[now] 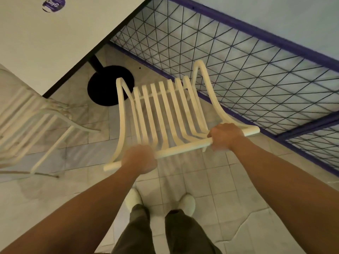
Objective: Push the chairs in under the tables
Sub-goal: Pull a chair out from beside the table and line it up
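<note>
A cream slatted chair (pixel 165 110) stands in front of me, seen from above, its seat pointing toward the white table (pixel 45 43) at the upper left. My left hand (pixel 139 158) grips the top rail of the backrest near its left end. My right hand (pixel 226 137) grips the same rail near its right end. The chair's front sits beside the table's round black base (pixel 102 88), outside the tabletop's edge. A second cream slatted chair (pixel 27 121) stands at the left, partly under the table's near corner.
A purple-framed wire mesh fence (pixel 238 70) runs diagonally along the chair's right side. A purple round sticker (pixel 53 4) lies on the tabletop. My feet in white shoes (pixel 159 202) stand on the tiled floor behind the chair.
</note>
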{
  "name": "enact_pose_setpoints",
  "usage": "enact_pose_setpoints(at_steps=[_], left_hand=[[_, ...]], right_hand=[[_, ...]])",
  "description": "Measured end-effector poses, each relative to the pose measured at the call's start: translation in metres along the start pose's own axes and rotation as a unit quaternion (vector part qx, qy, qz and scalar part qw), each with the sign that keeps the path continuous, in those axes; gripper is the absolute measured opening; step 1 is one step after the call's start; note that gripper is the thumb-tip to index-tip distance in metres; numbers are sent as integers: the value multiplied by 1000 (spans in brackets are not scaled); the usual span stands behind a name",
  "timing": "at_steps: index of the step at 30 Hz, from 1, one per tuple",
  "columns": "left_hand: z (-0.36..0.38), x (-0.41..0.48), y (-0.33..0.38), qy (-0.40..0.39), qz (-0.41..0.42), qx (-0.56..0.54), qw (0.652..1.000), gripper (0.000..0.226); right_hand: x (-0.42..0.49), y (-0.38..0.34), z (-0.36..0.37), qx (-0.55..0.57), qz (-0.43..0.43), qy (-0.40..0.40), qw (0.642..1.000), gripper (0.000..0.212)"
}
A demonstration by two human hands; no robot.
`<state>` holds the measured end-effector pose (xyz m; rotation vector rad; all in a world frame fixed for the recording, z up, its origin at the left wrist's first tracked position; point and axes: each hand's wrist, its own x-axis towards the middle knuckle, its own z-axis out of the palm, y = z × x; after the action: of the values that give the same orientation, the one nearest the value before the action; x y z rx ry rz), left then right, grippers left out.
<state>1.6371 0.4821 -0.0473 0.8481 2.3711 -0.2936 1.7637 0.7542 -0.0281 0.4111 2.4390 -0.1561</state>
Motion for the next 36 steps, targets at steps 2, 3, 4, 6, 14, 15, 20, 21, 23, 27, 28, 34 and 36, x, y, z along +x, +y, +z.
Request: enact_pose_setpoints(at_steps=[2,3,4,6,14,15,20,21,23,27,28,34,36], left_hand=[[1,1,-1,3,0,2,1000,37],[3,2,-1,3,1,1,1000,38],[4,2,-1,2,2,0,1000,38],[5,2,-2,5,3,2,1000,37],[0,-2,-4,-7,29,-1,1000,51],[1,-2,-5,-10,35,-4,999,58],[5,-3,-9,0,63,-24,998,98],[4,-4,-10,0,66,-25,997,98],[4,-5,-11,0,71,-29,997,96],[7,-5,-10,14,44,-26,999,98],[10,-6,-9,19,34,-30,999,101],[10,-7,14,39,6,-48,998,120],[9,-8,26,39,-7,-45,998,120]], right_hand=[[2,0,2,0,-1,1,1000,42],[2,0,3,-3,-2,2,1000,41],[2,0,3,-6,-1,3,1000,40],[2,0,4,-11,-2,5,1000,38],[-9,-1,-7,4,-5,-49,999,51],[-10,1,-7,18,-4,-52,998,51],[-13,13,-5,59,5,-51,997,77],[-12,14,-4,59,3,-48,997,81],[-8,17,1,53,-10,-35,998,83],[0,27,8,30,-62,4,998,81],[2,29,9,20,-76,5,997,81],[9,53,2,-30,-130,20,991,83],[12,63,-2,-41,-139,19,989,82]])
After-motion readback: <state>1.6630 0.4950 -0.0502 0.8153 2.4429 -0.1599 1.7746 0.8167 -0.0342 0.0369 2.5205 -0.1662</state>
